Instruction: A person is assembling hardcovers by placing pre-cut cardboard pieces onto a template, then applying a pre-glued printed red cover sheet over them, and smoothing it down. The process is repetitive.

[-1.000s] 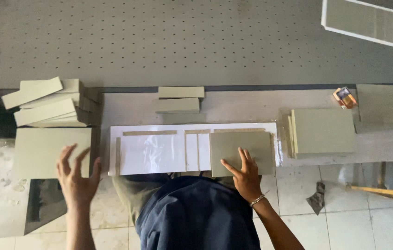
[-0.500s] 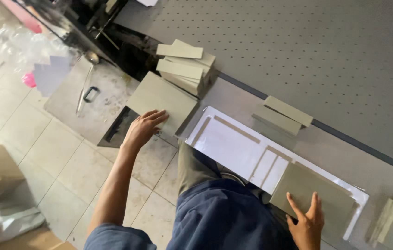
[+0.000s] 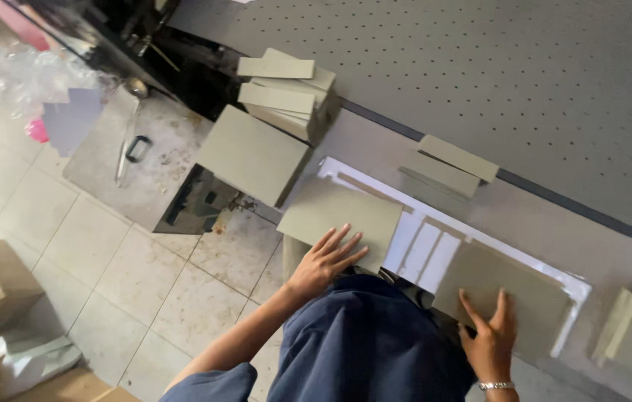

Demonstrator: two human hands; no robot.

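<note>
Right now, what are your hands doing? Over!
Left hand flat on a grey board. Right hand flat on another board, over the white sheet. Nothing blocking either.

left grey board (image 3: pixel 340 216): flat, tilted, overlapping white sheet's end | right grey board (image 3: pixel 506 292): flat on sheet

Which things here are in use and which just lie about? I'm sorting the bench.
In use:
left hand flat on a grey board
right hand flat on another grey board
white sheet under both boards

Lying about:
board stack
strip pile
two strips
plastic wrap
</note>
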